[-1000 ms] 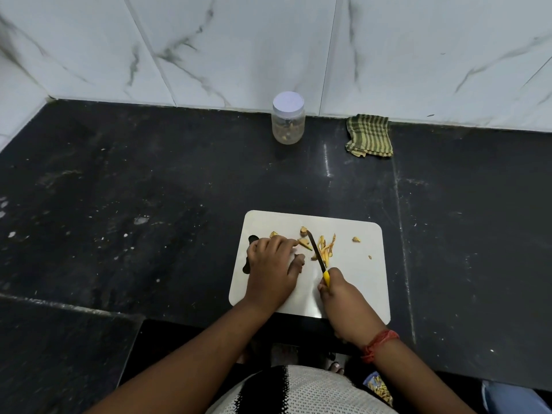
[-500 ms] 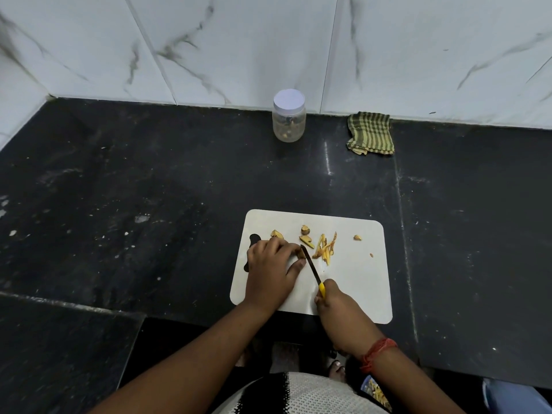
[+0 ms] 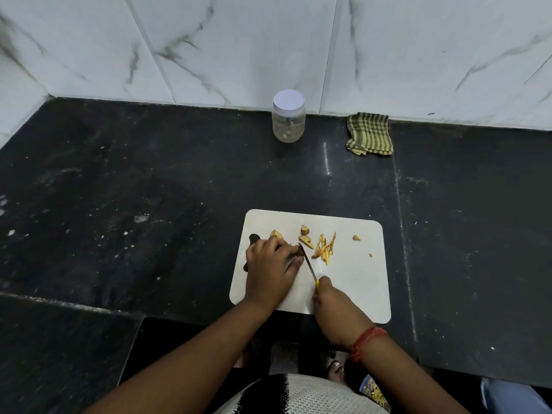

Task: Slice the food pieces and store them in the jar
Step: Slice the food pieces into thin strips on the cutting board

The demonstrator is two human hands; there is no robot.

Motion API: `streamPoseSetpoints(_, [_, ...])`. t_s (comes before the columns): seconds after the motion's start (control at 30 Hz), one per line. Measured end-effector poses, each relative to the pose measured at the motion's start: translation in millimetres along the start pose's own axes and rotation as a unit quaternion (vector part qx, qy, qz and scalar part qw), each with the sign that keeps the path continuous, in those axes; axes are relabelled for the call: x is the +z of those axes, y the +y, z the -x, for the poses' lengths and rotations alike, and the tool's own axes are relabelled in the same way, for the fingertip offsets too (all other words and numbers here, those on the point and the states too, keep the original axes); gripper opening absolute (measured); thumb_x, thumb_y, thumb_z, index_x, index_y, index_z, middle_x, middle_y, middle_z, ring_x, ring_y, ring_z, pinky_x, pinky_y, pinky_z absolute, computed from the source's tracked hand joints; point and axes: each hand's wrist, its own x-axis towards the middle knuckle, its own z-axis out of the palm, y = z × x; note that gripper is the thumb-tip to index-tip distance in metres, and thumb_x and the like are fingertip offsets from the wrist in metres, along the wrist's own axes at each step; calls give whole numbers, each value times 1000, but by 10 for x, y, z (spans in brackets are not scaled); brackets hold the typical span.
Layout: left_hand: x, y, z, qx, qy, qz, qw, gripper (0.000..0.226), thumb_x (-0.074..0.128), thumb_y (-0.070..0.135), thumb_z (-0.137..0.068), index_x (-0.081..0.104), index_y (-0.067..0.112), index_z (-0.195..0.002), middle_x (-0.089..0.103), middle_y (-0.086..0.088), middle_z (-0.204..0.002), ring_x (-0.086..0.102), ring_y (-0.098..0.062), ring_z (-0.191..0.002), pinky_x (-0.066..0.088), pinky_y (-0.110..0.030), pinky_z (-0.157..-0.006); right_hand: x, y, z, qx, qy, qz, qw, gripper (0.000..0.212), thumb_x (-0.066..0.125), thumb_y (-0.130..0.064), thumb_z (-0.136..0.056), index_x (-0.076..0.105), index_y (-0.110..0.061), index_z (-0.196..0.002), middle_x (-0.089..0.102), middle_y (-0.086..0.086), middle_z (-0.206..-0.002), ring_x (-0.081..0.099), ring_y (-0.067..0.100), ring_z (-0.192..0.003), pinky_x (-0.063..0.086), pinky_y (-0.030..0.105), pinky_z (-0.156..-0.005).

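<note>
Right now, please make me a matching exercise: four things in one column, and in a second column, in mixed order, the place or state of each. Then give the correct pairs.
Things
1. jar
2. striped cloth
3. knife
4. thin slices

Places or states
A. held in the right hand, blade beside the left hand
B. lying in a loose heap on the cutting board
C. lid on, standing by the wall
D. crumpled on the counter, to the right of the jar

Pairs: 1-C, 2-D, 3-A, 4-B

dim, cool light — sharp, edges bowed
</note>
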Motion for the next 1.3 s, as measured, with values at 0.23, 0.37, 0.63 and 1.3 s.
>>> streamPoseSetpoints(0.23, [15,106,-18,-46,10,-3,999,18,60,40,-86,68,30,-98,61,10,-100,52,-18,-98,38,-41,-96,-33,-11,21,9,-5,-5,1000,17,38,0,-94,40,-2,-111,41,-5,-65,38,5,-53,27,22,-44])
streamPoseSetpoints(0.37, [34,138,-22,-58,11,-4,998,18,59,38,-86,66,30,-100,61,9,-103,52,-19,-100,38,-41,-96,-55,-20,27,-2,-12,5,1000,20,38,2,-93,40,2,-114,38,-7,-64,35,4,-52,29,21,-43])
streamPoseSetpoints(0.63, [38,133,-58,-81,-2,20,997,15,62,36,-86,68,33,-99,60,13,-104,49,-15,-103,33,-37,-98,-104,-25,60,21,-12,-11,1000,15,35,-3,-97,38,-5,-111,39,-7,-65,37,6,-54,28,23,-47])
streamPoseSetpoints(1.3, [19,143,-59,-85,0,21,996,12,65,35,-85,70,30,-95,59,11,-100,49,-16,-99,33,-38,-97,-95,0,81,28,-26,-12,999,11,37,-2,-94,33,-11,-99,51,1,-73,38,12,-55,28,25,-48])
